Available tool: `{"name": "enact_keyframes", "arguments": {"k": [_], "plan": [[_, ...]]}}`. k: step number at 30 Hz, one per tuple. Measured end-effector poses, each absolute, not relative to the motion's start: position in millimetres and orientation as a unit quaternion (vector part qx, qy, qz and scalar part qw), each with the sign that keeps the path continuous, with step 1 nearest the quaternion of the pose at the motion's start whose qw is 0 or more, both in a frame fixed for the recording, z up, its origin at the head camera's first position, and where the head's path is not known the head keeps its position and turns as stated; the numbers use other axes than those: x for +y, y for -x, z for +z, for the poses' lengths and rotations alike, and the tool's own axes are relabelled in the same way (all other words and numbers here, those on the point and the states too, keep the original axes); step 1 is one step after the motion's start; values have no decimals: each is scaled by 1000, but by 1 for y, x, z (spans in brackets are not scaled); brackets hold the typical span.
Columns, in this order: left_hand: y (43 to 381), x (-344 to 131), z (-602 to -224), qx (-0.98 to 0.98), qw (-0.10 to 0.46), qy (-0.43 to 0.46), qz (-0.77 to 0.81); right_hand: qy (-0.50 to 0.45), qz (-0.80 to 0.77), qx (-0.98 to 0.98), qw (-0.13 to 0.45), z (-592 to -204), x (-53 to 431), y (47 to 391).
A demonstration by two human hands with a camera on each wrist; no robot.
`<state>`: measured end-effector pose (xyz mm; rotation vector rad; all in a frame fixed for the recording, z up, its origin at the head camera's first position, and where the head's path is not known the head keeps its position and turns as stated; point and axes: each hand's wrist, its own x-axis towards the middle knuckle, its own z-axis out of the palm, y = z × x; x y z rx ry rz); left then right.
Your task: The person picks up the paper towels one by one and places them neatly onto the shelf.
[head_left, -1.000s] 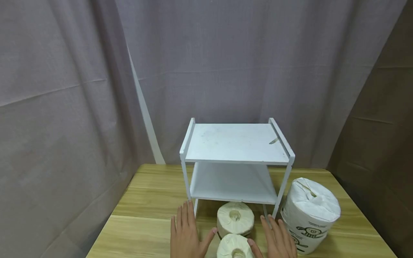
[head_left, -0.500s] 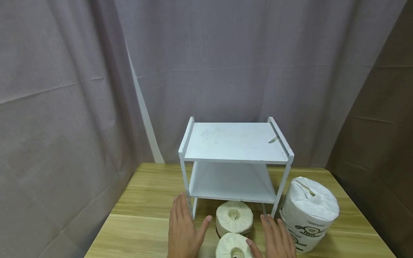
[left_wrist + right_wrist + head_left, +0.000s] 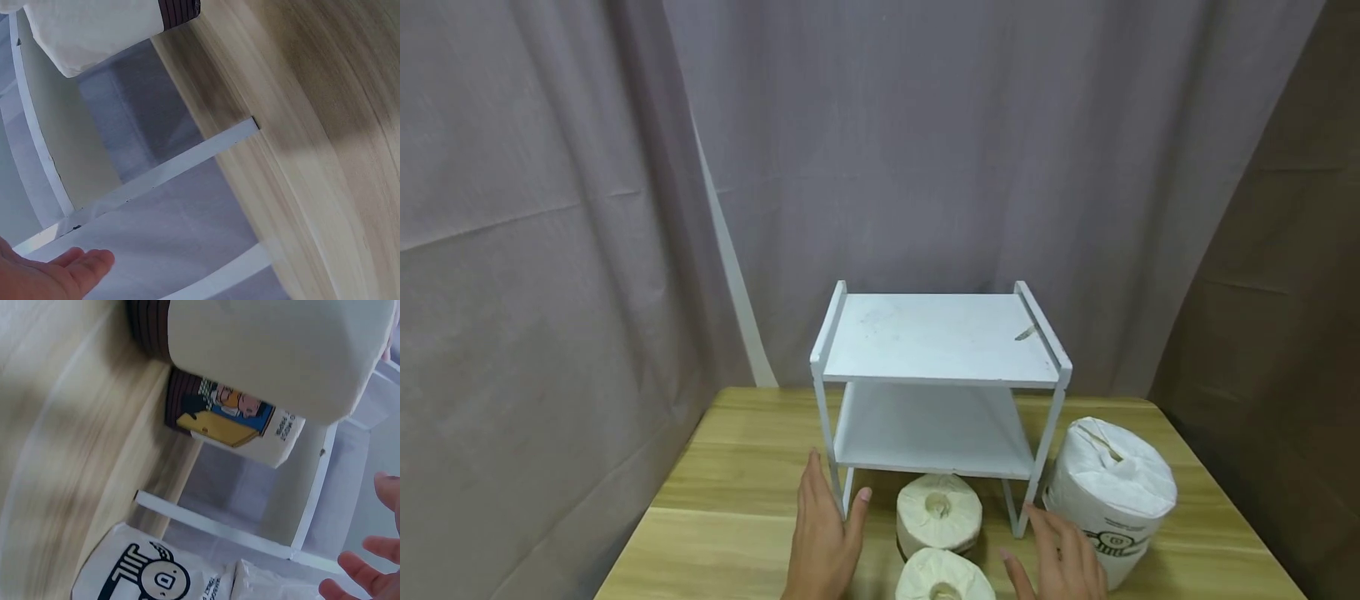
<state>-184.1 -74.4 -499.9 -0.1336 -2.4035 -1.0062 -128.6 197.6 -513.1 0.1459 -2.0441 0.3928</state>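
Note:
My left hand [image 3: 823, 537], fingers straight and thumb spread, is beside the left front leg of a small white two-tier shelf [image 3: 936, 337]. In the left wrist view, a gap shows between the fingertips [image 3: 94, 265] and that leg. My right hand [image 3: 1063, 557] lies with loosely bent fingers between the right front leg and a white-wrapped paper roll stack [image 3: 1112, 500]; contact is unclear. Between the hands are two cream-topped paper rolls, the rear one [image 3: 936, 535] partly under the lower shelf, the front one [image 3: 917, 579] cut off by the frame. Neither hand holds anything.
Everything stands on a wood-grain table [image 3: 722, 492]. Behind it and at both sides hang grey-brown curtains [image 3: 910, 150]. The right wrist view shows a cartoon print [image 3: 228, 412] on the rear roll. The wrapped stack is close to the shelf's right side.
My left hand has turned more edge-on, its thumb moving away from the rolls. My right hand has shifted slightly right, away from the front roll. The head view has moved a little.

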Motion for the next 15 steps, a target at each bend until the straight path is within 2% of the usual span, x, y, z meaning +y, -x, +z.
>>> {"name": "enact_keyframes", "arguments": {"k": [8, 15], "plan": [[193, -76, -496, -865, 297, 50, -402, -61, 155, -846, 506, -510, 207, 130], [202, -78, -488, -844, 274, 50, -459, -65, 142, -815, 558, -505, 220, 135]]}}
